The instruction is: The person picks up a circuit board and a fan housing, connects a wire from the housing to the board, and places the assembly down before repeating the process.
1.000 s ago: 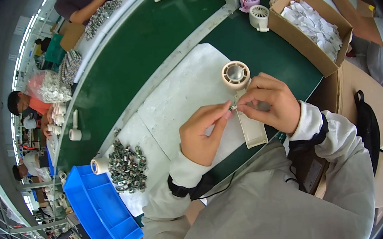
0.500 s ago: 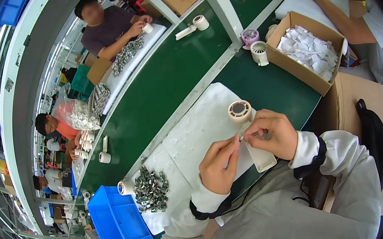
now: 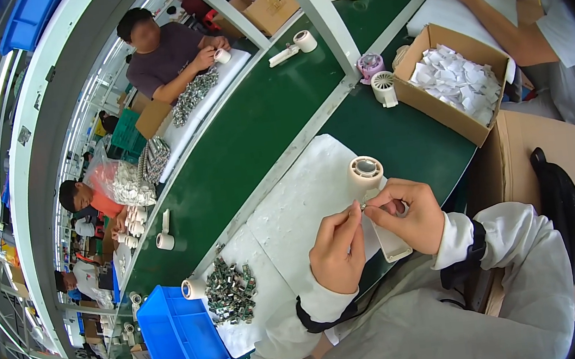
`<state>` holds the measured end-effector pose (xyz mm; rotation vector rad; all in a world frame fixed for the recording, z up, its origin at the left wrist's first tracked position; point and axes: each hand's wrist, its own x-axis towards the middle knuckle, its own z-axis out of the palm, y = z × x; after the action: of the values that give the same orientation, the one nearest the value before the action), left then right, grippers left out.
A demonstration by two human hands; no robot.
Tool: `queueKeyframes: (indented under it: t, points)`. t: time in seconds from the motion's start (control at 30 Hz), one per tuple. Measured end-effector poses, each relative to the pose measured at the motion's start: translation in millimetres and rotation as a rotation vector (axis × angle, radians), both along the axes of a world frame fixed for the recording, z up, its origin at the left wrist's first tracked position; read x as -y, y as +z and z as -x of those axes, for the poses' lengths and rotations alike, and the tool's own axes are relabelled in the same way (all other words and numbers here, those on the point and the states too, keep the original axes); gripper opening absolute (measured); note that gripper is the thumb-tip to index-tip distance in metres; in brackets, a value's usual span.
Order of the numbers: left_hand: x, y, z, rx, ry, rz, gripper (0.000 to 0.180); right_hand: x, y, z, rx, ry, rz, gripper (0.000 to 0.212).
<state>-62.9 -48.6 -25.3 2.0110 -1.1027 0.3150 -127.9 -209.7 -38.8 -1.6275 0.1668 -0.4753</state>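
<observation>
My left hand (image 3: 337,253) and my right hand (image 3: 412,213) meet fingertip to fingertip over the white mat (image 3: 296,196). Between them they pinch a tiny part, mostly hidden by the fingers and too small to name. Just under my hands is a cream handheld fan body (image 3: 365,176). Its round head shows beyond my fingers, and its long, hollow-looking handle (image 3: 392,244) runs back toward me beneath my right hand. A pile of small green circuit boards (image 3: 231,292) lies on the mat to the left of my left hand.
A blue divided bin (image 3: 182,347) and a cream round part (image 3: 193,288) stand at the left. The cardboard box (image 3: 446,105) at right holds white pieces, beside a cream fan head (image 3: 383,89) and a purple one (image 3: 370,67). Co-workers sit across the green belt (image 3: 241,142).
The whole view has shifted slightly. The fan head is tipped differently, its round face now seen more obliquely. My fingertips have drawn closer together around the tiny part.
</observation>
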Motion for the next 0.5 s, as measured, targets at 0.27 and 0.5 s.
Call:
queueKeyframes:
  t: [0.27, 0.5]
  points:
    - [-1.0, 18.2, -4.3, -0.068, -0.016, -0.02, 0.028, 6.2, 1.0, -3.0, -0.008, 0.058, 0.0, 0.011]
    - [-1.2, 28.1, -9.1, -0.93, -0.176, 0.118, 0.065, 14.5, -0.6, -5.5, 0.037, 0.098, 0.044, 0.011]
